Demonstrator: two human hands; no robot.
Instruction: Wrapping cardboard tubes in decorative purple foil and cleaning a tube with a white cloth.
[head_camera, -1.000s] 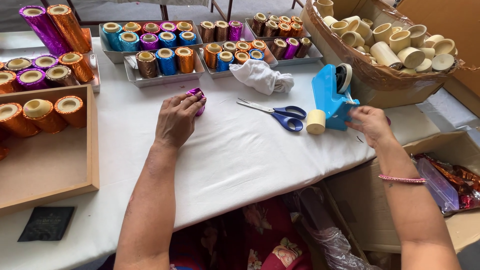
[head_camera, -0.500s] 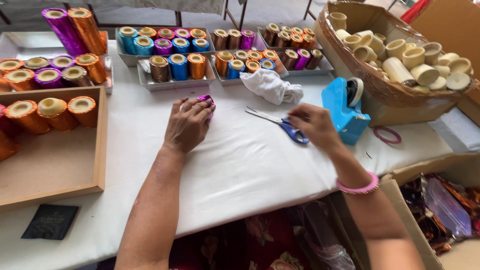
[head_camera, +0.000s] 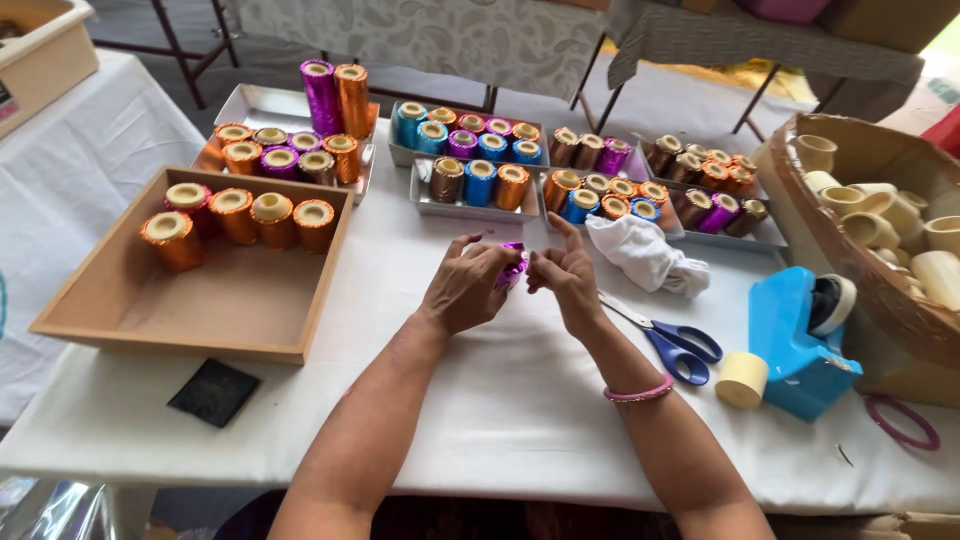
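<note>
You've got the little purple foil-wrapped roll (head_camera: 513, 266) pinched between both sets of fingers, left hand (head_camera: 466, 288) and right hand (head_camera: 566, 282) clenched on it mid-surface, just short of the metal trays (head_camera: 420, 200); looks like the foil-smoothing step; crinkly shiny wrap over a stiff tube, so light, even pressure; scissors (head_camera: 668, 340) lie near your right wrist.

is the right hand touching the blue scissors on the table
Apart. The head view shows the right hand raised at the purple foil piece, with bare white cloth between it and the scissors.
</note>
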